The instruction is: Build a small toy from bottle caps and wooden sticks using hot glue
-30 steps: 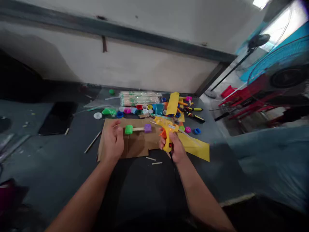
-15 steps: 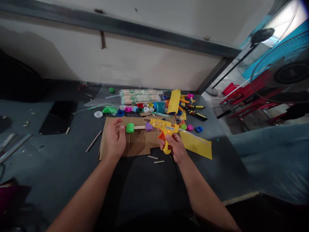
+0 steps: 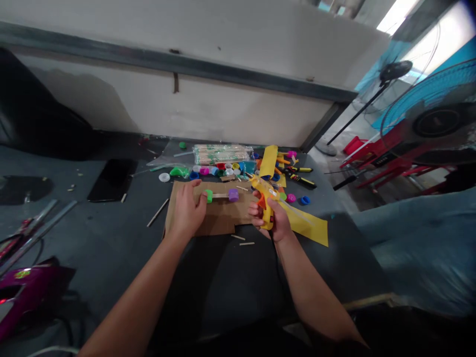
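My left hand (image 3: 189, 209) rests over the left part of a cardboard sheet (image 3: 217, 225). Its fingers are loosely bent and apart, and the thumb overlaps the left edge of a green bottle cap (image 3: 209, 196); I cannot tell whether it presses on it. A pale wooden stick (image 3: 220, 196) runs from this cap to a purple bottle cap (image 3: 233, 194). My right hand (image 3: 279, 222) is wrapped round the handle of a yellow hot glue gun (image 3: 266, 190), fingers at its orange trigger. The nozzle points up and left, beyond the purple cap.
Several coloured bottle caps (image 3: 221, 172) and a wrapped bundle of wooden sticks (image 3: 222, 154) lie behind the cardboard. Yellow-black pliers (image 3: 301, 178) and a yellow sheet (image 3: 310, 227) are at right. A black phone (image 3: 112, 180) lies left. A fan (image 3: 435, 121) stands beyond the table.
My left hand has moved right, its thumb now at the green cap. The glue gun has swung right and its nozzle tipped upward, away from the purple cap. The view has shifted slightly.
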